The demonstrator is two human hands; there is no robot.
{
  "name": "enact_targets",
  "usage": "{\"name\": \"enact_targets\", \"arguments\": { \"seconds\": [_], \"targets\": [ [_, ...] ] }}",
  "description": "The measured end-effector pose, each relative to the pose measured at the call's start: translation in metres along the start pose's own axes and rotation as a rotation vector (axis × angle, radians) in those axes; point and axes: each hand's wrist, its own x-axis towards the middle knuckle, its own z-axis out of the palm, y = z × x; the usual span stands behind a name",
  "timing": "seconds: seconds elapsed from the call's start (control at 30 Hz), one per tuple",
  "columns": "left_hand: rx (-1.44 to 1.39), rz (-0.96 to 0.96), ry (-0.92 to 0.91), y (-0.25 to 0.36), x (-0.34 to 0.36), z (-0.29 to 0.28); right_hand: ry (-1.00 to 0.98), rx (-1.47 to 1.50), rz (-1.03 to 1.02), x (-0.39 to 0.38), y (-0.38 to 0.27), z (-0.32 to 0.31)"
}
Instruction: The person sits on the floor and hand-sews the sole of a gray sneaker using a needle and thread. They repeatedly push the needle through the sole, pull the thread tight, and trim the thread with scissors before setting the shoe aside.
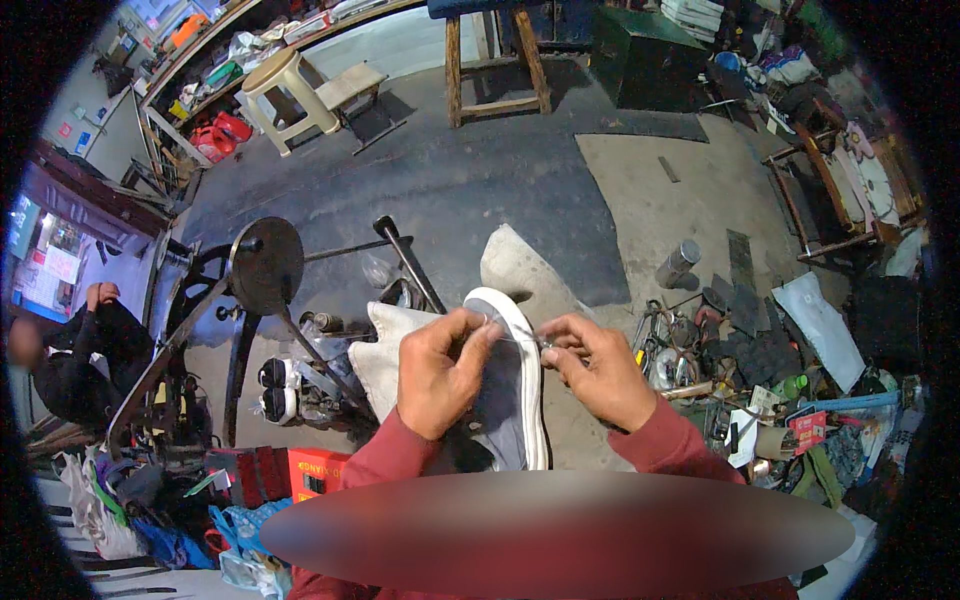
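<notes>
Shoe [505, 400] set between left hand [437, 375] and right hand [603, 370]

The shoe, with a grey upper and white sole [533, 405], is directly between the two grips, its toe pointing away from the body and its sole turned toward the right hand. The left thumb and forefinger are pressed together near the toe, pinching a thin pale strand [518, 340] that runs across the sole toward the other hand. The right thumb and forefinger close on something small at the sole's outer edge; I cannot tell what it is.

Beige cloth [515, 262] lies just beyond the grips and also shows left of the left hand. Farther left of that hand are a black-and-white shoe [280, 390] and a dark metal stand with a round disc [265, 265]. Beyond the right hand stands a metal cylinder [679, 263], near a jumble of tools [672, 350].
</notes>
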Motion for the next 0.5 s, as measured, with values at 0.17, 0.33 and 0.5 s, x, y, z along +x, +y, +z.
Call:
{"name": "enact_targets", "arguments": {
  "seconds": [0.17, 0.33, 0.5],
  "targets": [
    [-0.035, -0.104, 0.022, -0.011, 0.011, 0.002, 0.145, 1.015, 0.116, 0.0, 0.005, -0.038],
    [-0.064, -0.11, 0.007, -0.014, 0.006, 0.004, 0.498, 0.464, 0.189, 0.006, 0.002, -0.03],
    [-0.105, -0.103, 0.012, -0.001, -0.007, -0.005, 0.236, -0.346, -0.281, 0.022, -0.006, 0.01]
  ]
}}
